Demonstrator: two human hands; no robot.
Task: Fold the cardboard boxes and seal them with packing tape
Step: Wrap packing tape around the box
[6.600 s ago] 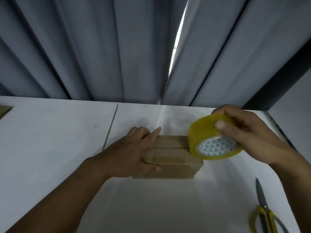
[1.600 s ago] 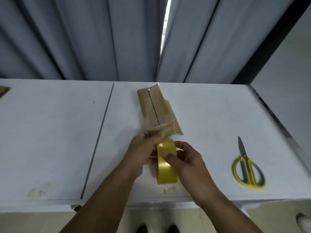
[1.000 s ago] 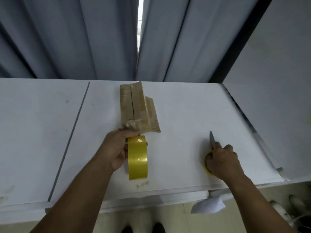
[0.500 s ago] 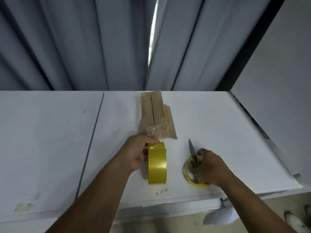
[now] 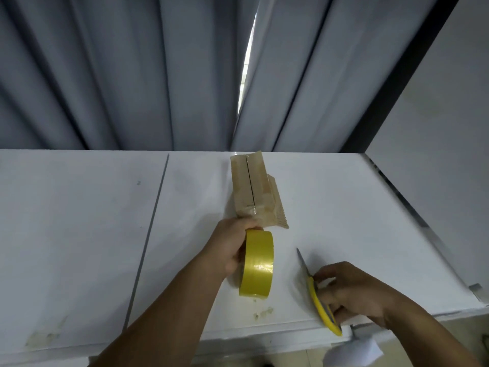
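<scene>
White tabletop point(image 5: 79, 221) filled the lower view, with grey curtains point(image 5: 132, 75) hanging behind its far edge. The fingers point(image 5: 246, 224) of the left hand point(image 5: 227, 247) were curled over the top of the yellow tape roll point(image 5: 258, 263), gripping it from its left side. The roll stood on edge on the table, near the front edge. Its top sat just beside the near end of the cardboard box point(image 5: 251, 192). The box lay lengthwise, pointing away toward the curtains, its flaps closed with a dark seam down the middle and glossy, wrinkled tape across the near end.

To the right, the fingers point(image 5: 328, 271) of the right hand point(image 5: 354, 292) were bent round the yellow handles of the scissors point(image 5: 320, 305), grasping them. Their blades were together and pointed away. Whether the scissors touched the table could not be told. They were apart from the roll, close to the table's front edge. A thin dark joint point(image 5: 150, 234) ran across the tabletop left of the arms, and a pale wall point(image 5: 436, 128) stood at the right.
</scene>
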